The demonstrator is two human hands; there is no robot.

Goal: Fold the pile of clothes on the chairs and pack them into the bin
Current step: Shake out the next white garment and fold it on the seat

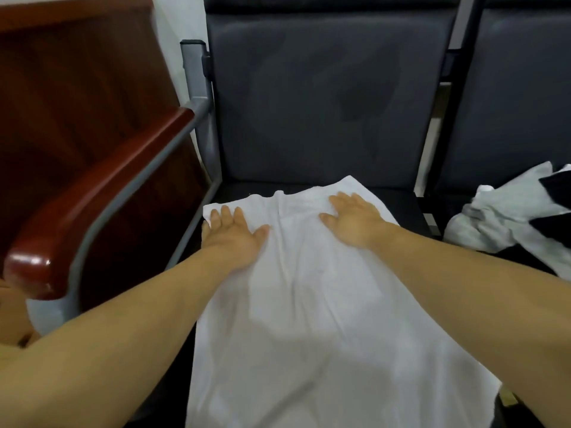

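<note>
Left hand [231, 233] and right hand [355, 219] press flat, fingers straight and apart, on the far end of the white garment [309, 304] spread on the dark chair [324, 103], so likely smoothing pre-fold; next needs pinched edges; pile [506, 220] waits right, bin unseen.

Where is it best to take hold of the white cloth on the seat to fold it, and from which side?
The cloth lies flat, its length running toward the person, so probably pinch its two far corners from above. The left hand and right hand rest open near that far edge.
</note>
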